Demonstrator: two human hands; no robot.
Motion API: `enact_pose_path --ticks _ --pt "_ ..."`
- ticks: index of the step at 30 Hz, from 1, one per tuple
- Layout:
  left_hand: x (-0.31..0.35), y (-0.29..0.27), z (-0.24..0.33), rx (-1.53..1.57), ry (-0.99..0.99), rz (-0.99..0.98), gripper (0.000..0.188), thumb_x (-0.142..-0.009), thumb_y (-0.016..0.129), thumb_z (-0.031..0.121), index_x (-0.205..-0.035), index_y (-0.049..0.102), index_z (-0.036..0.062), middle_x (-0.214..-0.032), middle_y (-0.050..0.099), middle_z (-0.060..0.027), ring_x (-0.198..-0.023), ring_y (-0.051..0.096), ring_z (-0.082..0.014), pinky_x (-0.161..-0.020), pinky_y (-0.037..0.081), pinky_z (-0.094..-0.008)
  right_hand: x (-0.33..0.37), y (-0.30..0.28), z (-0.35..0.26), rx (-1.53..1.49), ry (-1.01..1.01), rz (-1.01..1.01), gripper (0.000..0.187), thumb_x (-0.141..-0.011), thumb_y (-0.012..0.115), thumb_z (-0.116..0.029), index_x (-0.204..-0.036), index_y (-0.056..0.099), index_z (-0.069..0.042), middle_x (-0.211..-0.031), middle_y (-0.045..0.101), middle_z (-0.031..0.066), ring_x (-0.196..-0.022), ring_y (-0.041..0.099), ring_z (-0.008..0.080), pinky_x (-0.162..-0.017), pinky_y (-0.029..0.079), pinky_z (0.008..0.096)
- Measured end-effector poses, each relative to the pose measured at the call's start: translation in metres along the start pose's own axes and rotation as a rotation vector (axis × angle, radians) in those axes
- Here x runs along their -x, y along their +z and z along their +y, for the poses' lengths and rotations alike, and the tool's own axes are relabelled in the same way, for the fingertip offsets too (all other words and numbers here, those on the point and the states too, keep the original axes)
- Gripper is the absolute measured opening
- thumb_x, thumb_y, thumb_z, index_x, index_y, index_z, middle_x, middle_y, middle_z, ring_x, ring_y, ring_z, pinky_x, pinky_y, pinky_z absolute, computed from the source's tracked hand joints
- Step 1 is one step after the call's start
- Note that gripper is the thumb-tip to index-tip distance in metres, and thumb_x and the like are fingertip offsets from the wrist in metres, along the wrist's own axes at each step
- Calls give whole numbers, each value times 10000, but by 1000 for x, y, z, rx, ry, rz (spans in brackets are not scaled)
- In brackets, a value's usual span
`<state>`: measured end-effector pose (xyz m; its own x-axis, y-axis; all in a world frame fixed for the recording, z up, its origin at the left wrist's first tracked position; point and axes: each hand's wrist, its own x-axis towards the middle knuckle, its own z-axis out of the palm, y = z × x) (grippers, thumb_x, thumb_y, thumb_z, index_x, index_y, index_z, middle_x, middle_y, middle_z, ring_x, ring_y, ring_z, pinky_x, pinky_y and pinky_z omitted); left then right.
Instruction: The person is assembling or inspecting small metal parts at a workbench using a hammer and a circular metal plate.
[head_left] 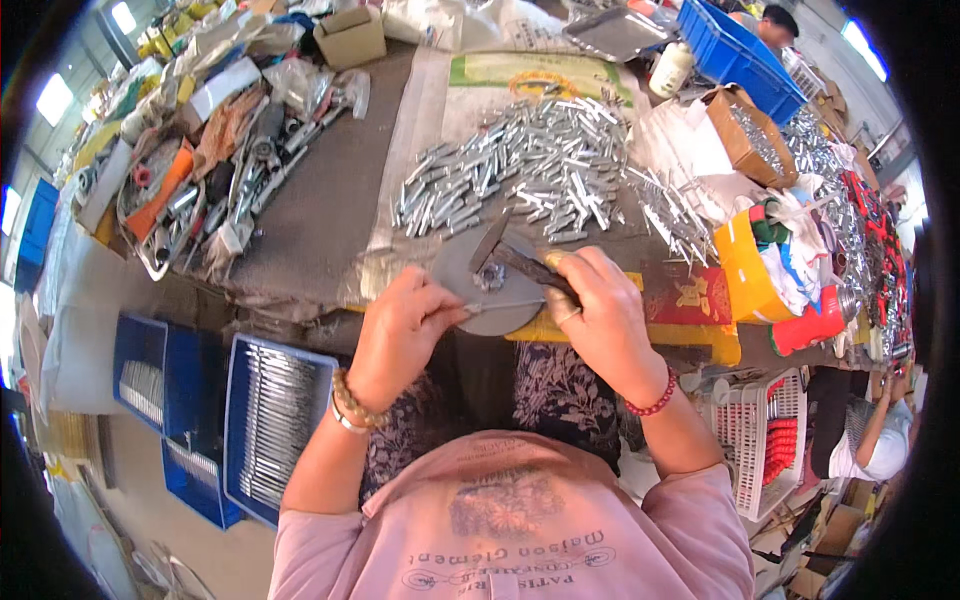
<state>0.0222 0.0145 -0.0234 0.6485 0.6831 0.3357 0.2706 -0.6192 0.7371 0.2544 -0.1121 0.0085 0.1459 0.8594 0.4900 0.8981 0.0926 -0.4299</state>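
My right hand point(603, 308) is closed around the dark handle of a hammer point(527, 264). Its head hangs over a round grey plate point(502, 323) at the table's front edge. A small shiny metal piece point(490, 277) lies in the middle of the plate, partly under the hammer. The fingers of my left hand point(402, 322) pinch the left end of a thin metal rod point(508, 303) that reaches across the plate toward my right hand. Just beyond the plate, a heap of short silvery metal tubes point(540, 165) spreads over a printed woven sack point(420, 100).
Tools and scrap point(215, 170) crowd the table's left. At right stand a yellow container point(750, 265), a cardboard box point(735, 135) of small parts and a blue crate point(735, 50). Blue bins point(232, 420) of metal rods sit below left; a white basket point(745, 440) below right. A person point(880, 440) is beyond.
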Motion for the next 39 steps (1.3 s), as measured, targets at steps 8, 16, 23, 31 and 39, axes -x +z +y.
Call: enact_pose_path --ticks 8,16,23,31,39 --pt "1 -3 4 67 21 2 189 -826 840 -29 -1008 793 -6 -918 655 -90 -847 658 -247 -761 520 -335 28 -15 -19 -20 -88 -57 553 -913 698 0 -1432 703 -191 -925 609 95 -741 686 308 -639 559 411" --pt "6 0 -2 56 48 32 176 -831 848 -23 -987 773 4 -885 632 -94 -790 665 -266 -696 525 -351 35 -6 -15 32 -124 -90 597 -881 704 -4 -1433 707 -232 -917 574 76 -676 655 286 -613 556 410" --pt "-6 8 1 21 96 25 170 -827 846 7 -985 784 13 -892 631 -101 -801 639 -285 -723 514 -376 14 -3 3 18 24 -68 393 -912 699 -66 -1278 757 -195 -921 588 95 -857 669 303 -727 564 438" --pt "12 -1 -11 -76 39 67 213 -785 829 -56 -986 788 0 -878 567 -102 -841 583 -256 -739 473 -359 35 31 -14 -21 -88 6 128 -879 686 -146 -937 592 -81 -910 593 91 -877 660 311 -736 555 436" --pt "9 1 -17 25 26 -14 313 -800 802 -92 -1100 787 -3 -1017 565 -82 -905 573 -223 -793 492 -329 45 26 -25 -341 195 -285 199 -868 711 -140 -1016 666 -15 -844 704 249 -868 727 434 -735 547 547"
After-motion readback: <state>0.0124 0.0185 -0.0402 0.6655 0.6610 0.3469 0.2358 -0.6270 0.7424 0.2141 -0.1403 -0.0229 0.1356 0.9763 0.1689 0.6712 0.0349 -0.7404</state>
